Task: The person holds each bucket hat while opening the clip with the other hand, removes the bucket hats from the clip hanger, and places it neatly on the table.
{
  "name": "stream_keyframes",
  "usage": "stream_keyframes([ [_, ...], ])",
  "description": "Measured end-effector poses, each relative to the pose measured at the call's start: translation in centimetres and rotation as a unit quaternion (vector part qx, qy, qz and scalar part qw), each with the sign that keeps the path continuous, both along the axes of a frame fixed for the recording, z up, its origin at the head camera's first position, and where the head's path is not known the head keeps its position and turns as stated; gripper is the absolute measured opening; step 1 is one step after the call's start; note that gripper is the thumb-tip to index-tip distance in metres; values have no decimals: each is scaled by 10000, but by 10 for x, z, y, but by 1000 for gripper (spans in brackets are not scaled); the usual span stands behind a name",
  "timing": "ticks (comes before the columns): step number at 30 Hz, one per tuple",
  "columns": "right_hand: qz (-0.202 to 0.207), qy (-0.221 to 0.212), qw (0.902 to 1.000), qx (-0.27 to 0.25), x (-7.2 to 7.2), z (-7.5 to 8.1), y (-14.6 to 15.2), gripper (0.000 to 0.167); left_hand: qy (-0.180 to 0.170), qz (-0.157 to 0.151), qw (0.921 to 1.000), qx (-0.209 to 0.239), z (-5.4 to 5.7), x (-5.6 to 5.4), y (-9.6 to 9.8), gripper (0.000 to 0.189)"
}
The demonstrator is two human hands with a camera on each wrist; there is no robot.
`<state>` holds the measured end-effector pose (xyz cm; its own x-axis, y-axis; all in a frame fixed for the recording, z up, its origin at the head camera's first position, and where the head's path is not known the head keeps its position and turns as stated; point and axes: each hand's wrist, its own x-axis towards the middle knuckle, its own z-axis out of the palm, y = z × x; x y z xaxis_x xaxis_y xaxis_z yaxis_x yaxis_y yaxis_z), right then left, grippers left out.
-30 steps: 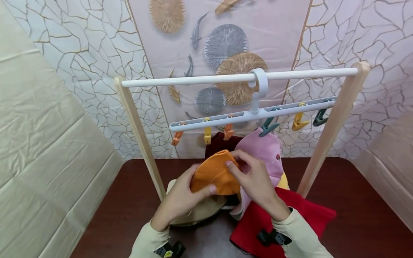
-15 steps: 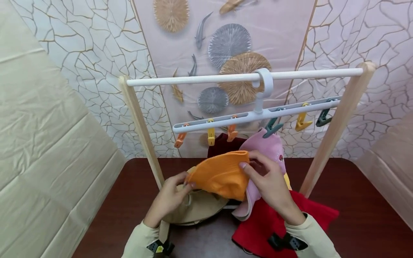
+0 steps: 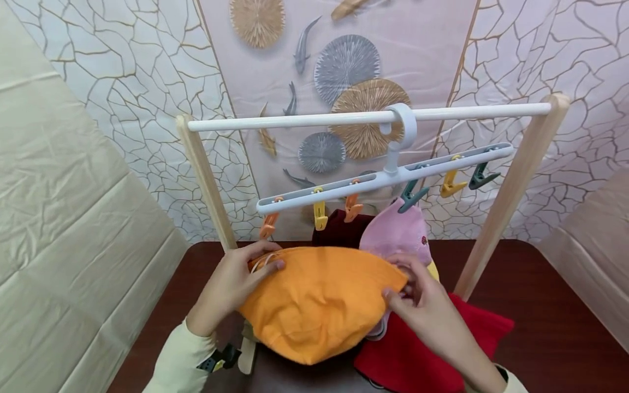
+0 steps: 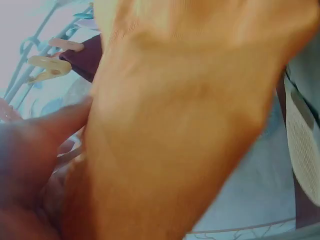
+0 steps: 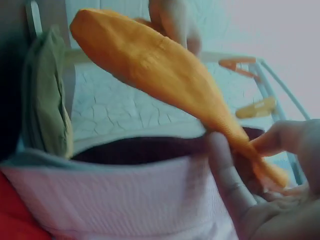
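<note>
An orange cloth hat (image 3: 314, 305) is spread between my two hands, its edge uppermost and its crown hanging down. My left hand (image 3: 231, 284) pinches its left end, where a thin white cord shows. At the other end, my right hand (image 3: 432, 311) pinches the edge between thumb and fingers. Just above the hat hangs a pale blue hanger (image 3: 388, 177) with orange, yellow and green clips. The orange clip (image 3: 268, 225) at its left end is close above my left fingers. Orange cloth fills most of the left wrist view.
A pink hat (image 3: 398, 232) and a dark maroon cloth (image 3: 339, 229) lie behind the orange hat. Red cloth (image 3: 408, 355) is under my right forearm. Mostly hidden, an olive-beige hat (image 5: 47, 100) shows in the right wrist view. The wooden rack's posts (image 3: 513, 202) flank the work.
The orange hat has gone from folded small to stretched wide. My left hand has moved left and my right hand right and slightly down. The hanger has swung a little, its left end lower.
</note>
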<state>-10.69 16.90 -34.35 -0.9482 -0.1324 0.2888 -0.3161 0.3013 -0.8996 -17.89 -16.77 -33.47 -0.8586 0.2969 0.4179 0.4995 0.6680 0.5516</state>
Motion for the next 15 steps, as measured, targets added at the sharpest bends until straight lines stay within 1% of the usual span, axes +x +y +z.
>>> stream_keyframes([
  [2, 51, -370, 9992, 128, 8, -4, -1, 42, -104, -171, 9990, -409, 1, -3, 0, 22],
  [4, 9, -659, 9974, 290, 14, -8, -3, 43, -233, -349, 9964, -740, -1, -6, 2, 23],
  [6, -17, -759, 9965, 335, 19, -15, -5, 42, -283, -516, 9932, -1006, -6, -9, 4, 23],
  [8, -80, -694, 9967, 419, 22, -24, -6, 40, -352, -638, 9898, -1227, -14, -12, 7, 23],
  [10, -164, -497, 9970, 572, 27, -34, -7, 36, -368, -771, 9866, -1387, -20, -14, 9, 22],
  [12, -234, -185, 9950, 956, 31, -44, -7, 33, -331, -875, 9833, -1562, -26, -15, 11, 22],
  [15, -429, -12, 9849, 1676, 36, -57, -9, 31, -310, -973, 9768, -1884, -33, -15, 12, 22],
])
